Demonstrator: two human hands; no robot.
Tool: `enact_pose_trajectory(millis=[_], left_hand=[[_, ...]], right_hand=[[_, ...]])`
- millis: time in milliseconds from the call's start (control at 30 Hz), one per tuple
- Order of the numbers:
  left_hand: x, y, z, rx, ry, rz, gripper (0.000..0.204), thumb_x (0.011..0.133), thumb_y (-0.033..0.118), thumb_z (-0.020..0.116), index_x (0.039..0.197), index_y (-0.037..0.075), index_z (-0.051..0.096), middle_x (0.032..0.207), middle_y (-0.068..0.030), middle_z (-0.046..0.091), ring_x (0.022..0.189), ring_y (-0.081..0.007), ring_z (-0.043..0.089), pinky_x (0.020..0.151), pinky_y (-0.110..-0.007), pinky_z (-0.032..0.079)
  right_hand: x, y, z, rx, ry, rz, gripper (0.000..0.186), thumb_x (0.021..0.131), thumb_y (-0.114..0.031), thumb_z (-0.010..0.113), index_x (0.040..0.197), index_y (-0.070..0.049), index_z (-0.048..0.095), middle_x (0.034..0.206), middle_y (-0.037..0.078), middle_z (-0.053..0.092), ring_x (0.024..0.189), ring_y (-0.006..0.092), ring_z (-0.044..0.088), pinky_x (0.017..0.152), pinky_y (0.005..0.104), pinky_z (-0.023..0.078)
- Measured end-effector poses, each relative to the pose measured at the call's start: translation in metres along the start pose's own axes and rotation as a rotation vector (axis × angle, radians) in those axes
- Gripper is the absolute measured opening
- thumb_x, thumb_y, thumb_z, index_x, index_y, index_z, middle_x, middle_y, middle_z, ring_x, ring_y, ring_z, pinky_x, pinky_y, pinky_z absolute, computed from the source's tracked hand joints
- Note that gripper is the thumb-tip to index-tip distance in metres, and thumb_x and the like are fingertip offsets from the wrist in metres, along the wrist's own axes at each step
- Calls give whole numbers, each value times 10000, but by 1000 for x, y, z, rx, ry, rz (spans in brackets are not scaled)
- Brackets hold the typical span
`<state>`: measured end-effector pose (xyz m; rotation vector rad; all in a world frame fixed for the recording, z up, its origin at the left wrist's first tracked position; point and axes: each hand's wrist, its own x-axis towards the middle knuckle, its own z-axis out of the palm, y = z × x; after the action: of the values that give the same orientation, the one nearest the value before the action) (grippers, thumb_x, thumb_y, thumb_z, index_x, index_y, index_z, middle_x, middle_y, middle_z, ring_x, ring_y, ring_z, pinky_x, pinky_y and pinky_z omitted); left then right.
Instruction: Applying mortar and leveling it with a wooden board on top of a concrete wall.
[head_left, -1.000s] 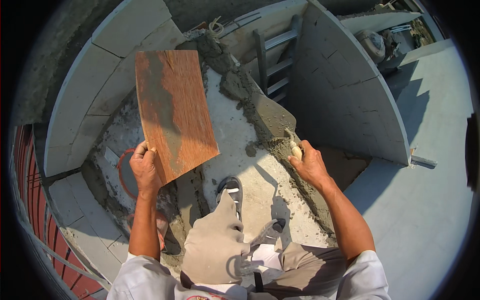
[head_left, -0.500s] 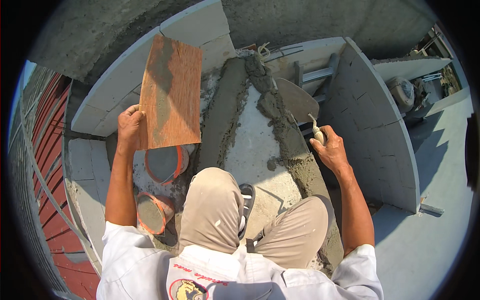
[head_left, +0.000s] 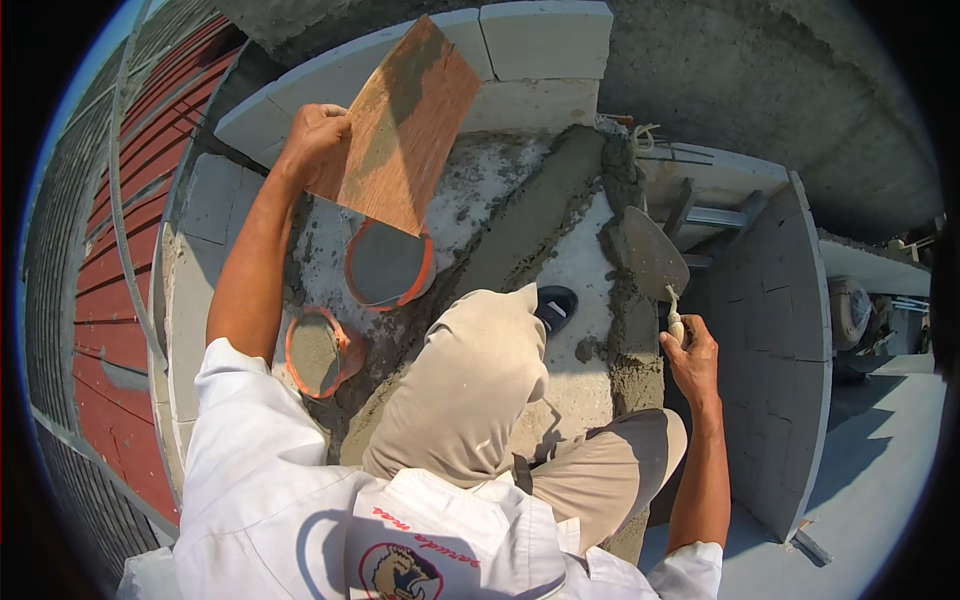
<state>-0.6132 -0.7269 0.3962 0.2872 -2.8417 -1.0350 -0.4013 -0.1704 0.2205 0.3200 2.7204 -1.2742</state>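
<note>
My left hand (head_left: 318, 138) pinches the edge of a thin wooden board (head_left: 410, 130), its reddish face partly smeared with grey mortar. The board is raised and tilted above an orange-rimmed bucket (head_left: 390, 265) filled with grey mortar. My right hand (head_left: 692, 358) is wrapped round the pale handle of a trowel (head_left: 655, 255), whose broad blade points away from me. Beneath that blade runs a rough ridge of mortar (head_left: 635, 375). A second, smoother mortar strip (head_left: 540, 215) lies to its left.
A smaller mortar bucket (head_left: 318, 352) stands nearer me on the left. Pale block walls (head_left: 545, 45) rise at the back, with another block wall (head_left: 765, 350) on the right. A metal ladder (head_left: 715, 217) leans beyond the trowel. Red roofing (head_left: 125, 400) lies far left.
The view has swung, so the scene sits further right. My left hand has tilted the board and raised it away from me. The trowel remains in my right hand.
</note>
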Motion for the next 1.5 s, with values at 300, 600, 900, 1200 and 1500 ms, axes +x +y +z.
enact_pose_trajectory(millis=[300, 600, 900, 1200, 1500], left_hand=[[-40, -177, 0, -486, -191, -453, 321, 784, -14, 536, 1049, -92, 699, 991, -148, 723, 866, -235, 722, 846, -345, 598], [-94, -361, 45, -229, 58, -645, 75, 706, 93, 625, 737, 27, 645, 708, -21, 562, 598, -159, 502, 592, -324, 412], [-24, -201, 152, 50, -232, -22, 379, 970, 153, 638, 1292, -47, 655, 1163, -147, 709, 984, -218, 675, 890, -341, 531], [-40, -23, 343, -301, -993, 210, 295, 984, 87, 682, 1254, -31, 682, 1104, -87, 687, 991, -138, 647, 888, -308, 530], [-40, 22, 449, -233, -1219, 394, 281, 984, 80, 674, 1245, -24, 683, 1050, -55, 696, 900, -95, 629, 803, -278, 527]], right_hand=[[19, 29, 62, -9, -154, 180, 404, 886, -220, 761, 1181, 27, 639, 995, 252, 734, 920, 371, 734, 826, 435, 553], [51, 60, 191, 99, -26, 244, 479, 887, -270, 728, 1237, 44, 634, 1024, 285, 722, 911, 376, 725, 822, 443, 550], [126, 28, 258, 507, -22, 493, 520, 917, -301, 712, 1318, 11, 599, 1226, 284, 685, 1135, 456, 660, 989, 454, 524], [174, 57, 145, 310, 349, 222, 264, 965, -201, 649, 1098, 26, 681, 1056, 247, 711, 998, 429, 690, 878, 469, 532], [277, 194, 102, 417, 43, 268, 481, 920, -9, 544, 1395, -16, 622, 1340, 186, 666, 1306, 305, 581, 1106, 385, 418]])
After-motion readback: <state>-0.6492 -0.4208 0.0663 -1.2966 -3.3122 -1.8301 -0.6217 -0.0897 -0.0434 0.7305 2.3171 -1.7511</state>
